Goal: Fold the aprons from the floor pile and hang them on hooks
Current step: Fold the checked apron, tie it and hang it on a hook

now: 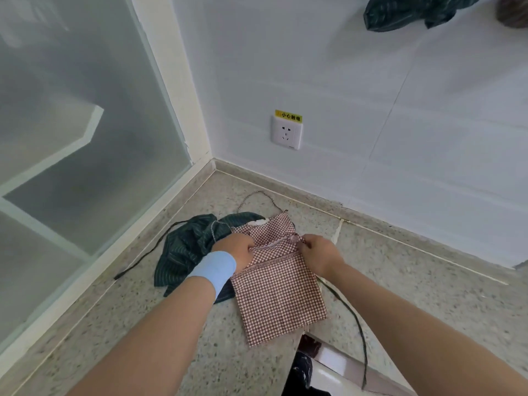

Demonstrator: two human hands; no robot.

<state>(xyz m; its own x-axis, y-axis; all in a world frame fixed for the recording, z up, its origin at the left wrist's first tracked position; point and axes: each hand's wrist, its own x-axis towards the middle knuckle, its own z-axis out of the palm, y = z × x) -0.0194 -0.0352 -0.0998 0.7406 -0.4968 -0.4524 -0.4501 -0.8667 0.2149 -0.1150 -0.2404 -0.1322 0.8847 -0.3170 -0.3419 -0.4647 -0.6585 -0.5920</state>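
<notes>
Fingers [251,247] of the left hand [237,250] curl into the checked apron [280,295] at its left edge. The right hand [320,254] pinches its right edge on the same fold line, so both hands are equally near. The apron lies flat on the floor [414,281], its long axis running from the person towards the wall [343,81], with the neck loop [257,195] at the far end. The next fold probably goes along that axis. Left of it, partly beneath, lies a green apron [185,252]. Beyond it, a wall socket [286,135] carries a yellow label [288,116] reading 小心触电.
</notes>
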